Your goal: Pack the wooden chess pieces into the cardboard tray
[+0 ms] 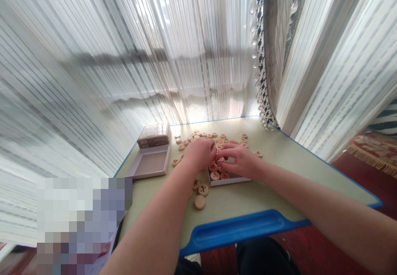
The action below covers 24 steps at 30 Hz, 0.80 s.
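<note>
Round wooden Chinese chess pieces with red or black characters lie around both hands. A shallow open box [231, 180] holds several red-marked pieces [215, 176] on its left side. Curled over the box's far left corner is my left hand [201, 153], closed, its fingertips hidden behind the knuckles. Facing it from the right, my right hand [240, 158] bends over the box, thumb and fingers around a red-marked Chinese chess piece [220, 159]. Near my left wrist lie a black-marked piece [203, 190] and a blank-faced piece [199, 202].
The pale table [304, 171] has a blue edge and a blue tray groove [238, 227] in front. A box lid [151, 163] and a stacked box [154, 135] sit at the left. Loose pieces [223, 136] spread behind my hands. Sheer curtains [186, 60] hang beyond.
</note>
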Each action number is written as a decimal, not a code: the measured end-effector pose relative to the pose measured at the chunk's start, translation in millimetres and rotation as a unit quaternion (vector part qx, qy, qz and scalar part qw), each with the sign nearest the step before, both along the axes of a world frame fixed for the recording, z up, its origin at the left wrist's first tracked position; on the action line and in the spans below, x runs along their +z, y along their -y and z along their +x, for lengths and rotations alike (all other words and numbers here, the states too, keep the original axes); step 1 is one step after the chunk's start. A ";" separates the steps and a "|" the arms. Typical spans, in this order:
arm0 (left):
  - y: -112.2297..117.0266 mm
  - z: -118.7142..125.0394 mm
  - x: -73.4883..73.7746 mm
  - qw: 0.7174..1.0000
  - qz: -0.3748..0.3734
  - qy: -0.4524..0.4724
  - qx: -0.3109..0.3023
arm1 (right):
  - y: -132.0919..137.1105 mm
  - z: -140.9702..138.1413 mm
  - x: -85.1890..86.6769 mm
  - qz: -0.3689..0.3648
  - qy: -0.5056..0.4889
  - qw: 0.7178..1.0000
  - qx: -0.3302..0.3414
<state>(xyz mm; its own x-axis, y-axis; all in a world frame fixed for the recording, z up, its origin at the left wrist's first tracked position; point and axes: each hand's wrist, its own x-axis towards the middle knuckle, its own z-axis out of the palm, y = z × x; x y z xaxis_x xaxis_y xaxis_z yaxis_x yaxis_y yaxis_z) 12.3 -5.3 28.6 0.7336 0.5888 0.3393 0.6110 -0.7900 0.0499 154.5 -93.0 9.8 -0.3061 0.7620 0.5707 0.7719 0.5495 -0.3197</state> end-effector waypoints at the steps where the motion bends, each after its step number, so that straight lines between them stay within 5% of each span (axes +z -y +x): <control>1: 0.0 0.0 0.3 1.000 -0.004 0.001 0.004 | -0.3 -0.3 -0.3 -0.001 0.011 1.000 0.001; 9: -1.0 -0.3 -0.5 1.000 -0.005 0.009 0.023 | -0.4 -0.4 -0.4 -0.059 0.046 0.997 0.011; 24: 0.8 0.3 2.0 0.999 -0.021 -0.005 0.030 | 0.2 -2.8 1.2 -0.055 0.039 0.998 0.011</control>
